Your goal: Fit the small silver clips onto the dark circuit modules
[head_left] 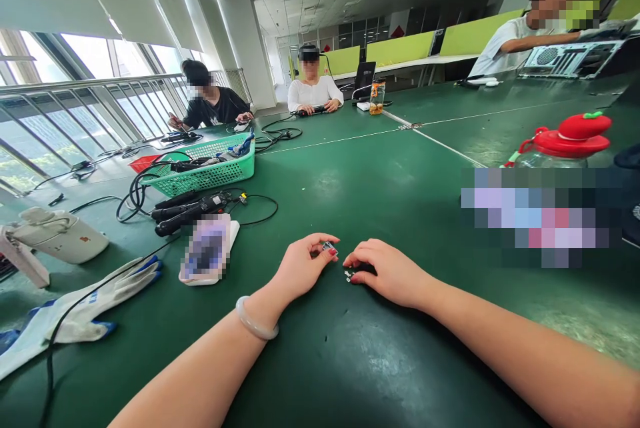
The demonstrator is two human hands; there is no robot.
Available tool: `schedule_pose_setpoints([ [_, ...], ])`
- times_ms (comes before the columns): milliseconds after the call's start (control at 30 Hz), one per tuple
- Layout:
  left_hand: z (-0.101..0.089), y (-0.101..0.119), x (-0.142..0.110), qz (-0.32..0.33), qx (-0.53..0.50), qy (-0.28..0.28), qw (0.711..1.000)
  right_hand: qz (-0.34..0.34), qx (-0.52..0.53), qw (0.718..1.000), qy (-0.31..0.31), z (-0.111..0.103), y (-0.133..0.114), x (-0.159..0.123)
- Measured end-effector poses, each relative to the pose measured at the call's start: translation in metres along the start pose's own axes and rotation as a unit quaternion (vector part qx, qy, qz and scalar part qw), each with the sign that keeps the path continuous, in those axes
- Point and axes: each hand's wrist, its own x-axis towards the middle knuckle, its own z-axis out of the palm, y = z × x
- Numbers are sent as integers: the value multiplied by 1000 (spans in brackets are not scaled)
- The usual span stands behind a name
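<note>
Both my hands rest on the green table [350, 361], close together. My left hand [303, 267] is closed in a pinch on a tiny metallic part [329, 247] held between thumb and forefinger; a pale bangle [255, 320] circles that wrist. My right hand [387, 271] lies palm down with its fingers curled, the fingertips touching the table beside a second tiny white part [347, 275]. Whether those fingers grip it I cannot make out.
A phone [207, 251] lies left of my hands, with white work gloves [85, 308], black tools and cables [193, 208] and a green basket [210, 165] beyond. A red-lidded bottle [565, 141] stands at the right. Three other people sit along the far side.
</note>
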Motion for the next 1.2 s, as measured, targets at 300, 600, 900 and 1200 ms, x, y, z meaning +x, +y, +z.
schedule_pose_setpoints([
  [300,2,5,-7,11,95,20,995,-7,-8,1000,13,3,0,0],
  [600,9,6,-6,-27,-103,-74,992,-35,-40,998,22,6,0,0],
  [900,5,8,-8,24,79,-18,996,-34,-54,998,29,8,0,-1],
  [1200,7,8,-7,9,3,-75,997,-24,-32,999,25,7,-1,-3],
])
